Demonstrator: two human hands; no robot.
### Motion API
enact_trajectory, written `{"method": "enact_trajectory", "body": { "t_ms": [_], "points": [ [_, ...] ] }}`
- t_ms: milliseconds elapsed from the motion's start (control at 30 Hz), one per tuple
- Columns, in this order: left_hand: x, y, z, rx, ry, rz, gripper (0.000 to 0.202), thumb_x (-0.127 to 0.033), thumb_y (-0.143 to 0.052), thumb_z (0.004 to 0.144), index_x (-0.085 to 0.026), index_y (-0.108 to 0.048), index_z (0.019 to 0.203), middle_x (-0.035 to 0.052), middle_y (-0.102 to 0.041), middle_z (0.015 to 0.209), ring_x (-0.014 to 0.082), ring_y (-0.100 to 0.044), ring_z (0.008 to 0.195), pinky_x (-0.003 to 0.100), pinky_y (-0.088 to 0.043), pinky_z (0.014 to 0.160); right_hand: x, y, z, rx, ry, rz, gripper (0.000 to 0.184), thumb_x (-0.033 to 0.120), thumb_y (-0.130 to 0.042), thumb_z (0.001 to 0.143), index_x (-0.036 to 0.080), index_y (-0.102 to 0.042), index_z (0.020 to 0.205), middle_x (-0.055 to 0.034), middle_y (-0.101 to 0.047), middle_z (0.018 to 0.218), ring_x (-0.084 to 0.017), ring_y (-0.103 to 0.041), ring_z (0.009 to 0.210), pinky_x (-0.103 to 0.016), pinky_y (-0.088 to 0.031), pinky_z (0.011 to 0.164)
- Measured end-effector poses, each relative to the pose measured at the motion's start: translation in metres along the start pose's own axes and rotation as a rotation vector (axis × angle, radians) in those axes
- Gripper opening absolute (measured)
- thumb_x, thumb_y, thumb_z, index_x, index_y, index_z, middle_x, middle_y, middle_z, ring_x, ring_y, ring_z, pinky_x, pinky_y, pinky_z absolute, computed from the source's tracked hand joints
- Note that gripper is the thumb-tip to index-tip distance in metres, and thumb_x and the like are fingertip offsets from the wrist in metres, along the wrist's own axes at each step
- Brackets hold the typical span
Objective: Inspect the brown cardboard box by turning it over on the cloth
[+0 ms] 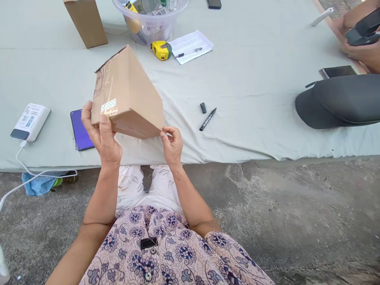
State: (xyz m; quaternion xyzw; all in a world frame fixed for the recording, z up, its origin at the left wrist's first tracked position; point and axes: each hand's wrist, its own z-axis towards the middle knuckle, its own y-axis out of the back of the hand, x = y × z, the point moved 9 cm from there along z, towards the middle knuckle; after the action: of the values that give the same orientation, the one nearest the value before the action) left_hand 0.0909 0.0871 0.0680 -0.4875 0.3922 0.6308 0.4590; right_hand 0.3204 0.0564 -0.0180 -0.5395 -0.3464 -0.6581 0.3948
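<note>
A person tilts a cardboard box above the near edge of a cloth-covered table, the left hand clamping its left end between thumb and fingers, the right hand pinching its lower right corner. A stretch of pale, wrinkled cloth runs from the right hand past an uncapped black marker and its cap to a rounded black case; on the left, room is tighter, with a flat purple device partly behind the left hand and a white power bank farther out. The brown box has flat sides, creased board and glossy clear tape with one dotted strip. Beyond it are one yellow tape measure, one pen on printed paper, one translucent plastic basin and a second carton, making two boxes in all.
</note>
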Motion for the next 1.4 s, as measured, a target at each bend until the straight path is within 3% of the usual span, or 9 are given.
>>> {"method": "enact_trajectory", "body": {
  "t_ms": [100,200,400,667,800,1067,1200,1400],
  "points": [
    [0.033,0.006,0.003,-0.082,0.184,-0.131,0.062,-0.08,-0.041,0.088,-0.046,-0.038,0.141,0.0021,-0.041,0.16,0.0263,-0.052,0.14,0.038,-0.06,0.088,0.026,0.019,0.013,-0.08,0.118,-0.052,0.025,0.046,-0.062,0.09,0.023,-0.068,0.098,-0.0082,-0.066,0.107,-0.019,-0.063,0.106,-0.032,-0.056,0.083],
    [0.066,-0.003,0.006,-0.05,0.324,-0.255,0.065,-0.083,-0.044,0.083,-0.041,-0.048,0.134,0.0081,-0.043,0.158,0.0271,-0.059,0.133,0.038,-0.061,0.086,0.043,0.026,0.028,-0.083,0.198,-0.097,0.024,0.045,-0.057,0.094,0.024,-0.069,0.098,-0.0078,-0.065,0.107,-0.019,-0.062,0.109,-0.035,-0.056,0.09],
    [0.102,-0.005,0.026,-0.01,0.391,-0.328,0.074,-0.089,-0.051,0.073,-0.037,-0.057,0.125,0.0125,-0.055,0.147,0.0271,-0.065,0.125,0.039,-0.062,0.084,0.048,0.012,0.053,0.036,0.288,-0.043,0.03,0.051,-0.051,0.098,0.027,-0.068,0.099,-0.0059,-0.066,0.109,-0.021,-0.062,0.115,-0.044,-0.052,0.107],
    [0.118,0.005,0.041,-0.062,0.383,-0.22,0.078,-0.09,-0.05,0.073,-0.03,-0.057,0.122,0.0142,-0.064,0.131,0.0245,-0.074,0.101,0.037,-0.064,0.072,0.049,-0.008,0.092,0.117,0.382,-0.029,0.036,0.055,-0.045,0.1,0.029,-0.068,0.108,-0.0047,-0.065,0.118,-0.021,-0.062,0.123,-0.047,-0.053,0.107],
    [0.122,0.005,0.04,-0.14,0.355,-0.227,0.071,-0.087,-0.056,0.072,-0.027,-0.059,0.109,0.0098,-0.069,0.112,0.0197,-0.073,0.082,0.034,-0.063,0.065,0.031,-0.007,0.106,0.09,0.345,-0.067,0.042,0.059,-0.043,0.099,0.032,-0.062,0.126,-0.0057,-0.062,0.131,-0.023,-0.059,0.129,-0.048,-0.054,0.106],
    [0.137,0.006,0.038,-0.176,0.304,-0.092,0.087,-0.097,-0.043,0.07,-0.019,-0.054,0.106,0.0019,-0.066,0.097,0.0187,-0.07,0.095,0.033,-0.059,0.072,-0.037,0.006,0.081,0.032,0.113,-0.004,0.067,0.075,-0.045,0.089,0.023,-0.061,0.127,-0.0104,-0.067,0.123,-0.022,-0.065,0.12,-0.042,-0.057,0.101],
    [0.134,0.008,0.036,-0.216,0.235,-0.157,0.079,-0.093,-0.05,0.071,-0.02,-0.055,0.101,0.0028,-0.065,0.095,0.0164,-0.07,0.08,0.031,-0.06,0.063,-0.041,0.015,0.069,-0.016,0.1,0.009,0.064,0.072,-0.051,0.088,0.022,-0.065,0.125,-0.0115,-0.067,0.128,-0.023,-0.063,0.125,-0.044,-0.052,0.109],
    [0.126,0.012,0.035,-0.25,0.105,-0.229,0.07,-0.088,-0.063,0.067,-0.023,-0.051,0.09,-0.0008,-0.062,0.083,0.0134,-0.065,0.06,0.028,-0.057,0.049,-0.04,0.011,0.07,0.042,0.067,0.166,0.053,0.064,-0.065,0.084,0.023,-0.067,0.119,-0.008,-0.072,0.12,-0.022,-0.068,0.114,-0.042,-0.053,0.107]
  ]
}}
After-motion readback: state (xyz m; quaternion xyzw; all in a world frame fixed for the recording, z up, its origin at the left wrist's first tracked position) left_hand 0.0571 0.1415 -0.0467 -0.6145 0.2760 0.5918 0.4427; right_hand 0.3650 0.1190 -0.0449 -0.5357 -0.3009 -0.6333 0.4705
